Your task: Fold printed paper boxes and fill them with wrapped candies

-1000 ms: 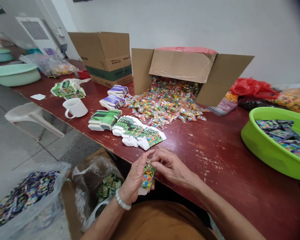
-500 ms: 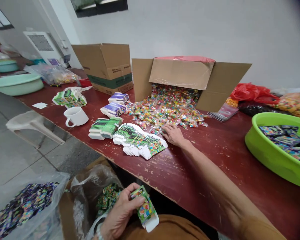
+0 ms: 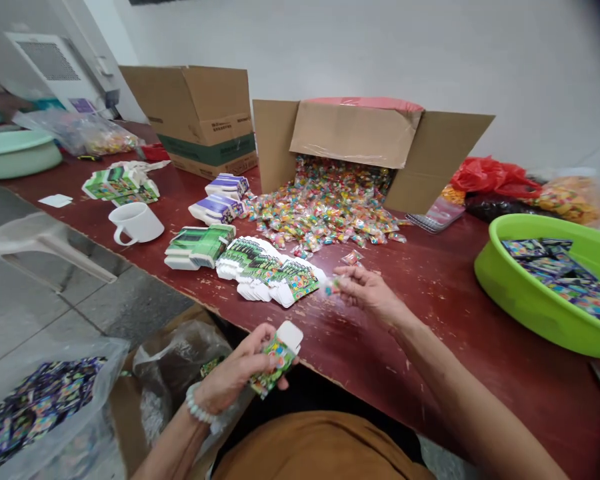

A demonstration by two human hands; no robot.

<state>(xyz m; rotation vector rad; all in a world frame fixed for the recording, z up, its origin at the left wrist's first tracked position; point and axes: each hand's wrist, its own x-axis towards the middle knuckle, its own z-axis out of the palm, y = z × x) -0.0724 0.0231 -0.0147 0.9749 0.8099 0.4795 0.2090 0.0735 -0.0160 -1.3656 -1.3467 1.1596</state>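
In my left hand (image 3: 245,363) is a small green printed carton (image 3: 275,360), its white end flap standing up and away from me. My right hand (image 3: 367,291) pinches a small clear candy packet (image 3: 331,287) above the table, beside a fanned row of flat green cartons (image 3: 275,270). Another candy packet (image 3: 352,258) lies just beyond my right fingers. Behind them, a heap of colourful wrapped candy (image 3: 325,207) spills out of a cardboard box (image 3: 353,137) lying on its side.
Left on the red table (image 3: 430,300) are green carton bundles (image 3: 200,247), purple carton bundles (image 3: 220,207), a white mug (image 3: 137,223) and an upright cardboard box (image 3: 215,120). A lime green basin (image 3: 545,327) of packets stands right. Below left are a plastic bag of packets (image 3: 40,400) and a white stool (image 3: 50,243).
My right hand has drawn back from the candy heap with a packet in its fingers. My left hand has risen and turned the carton so its open flap points up.
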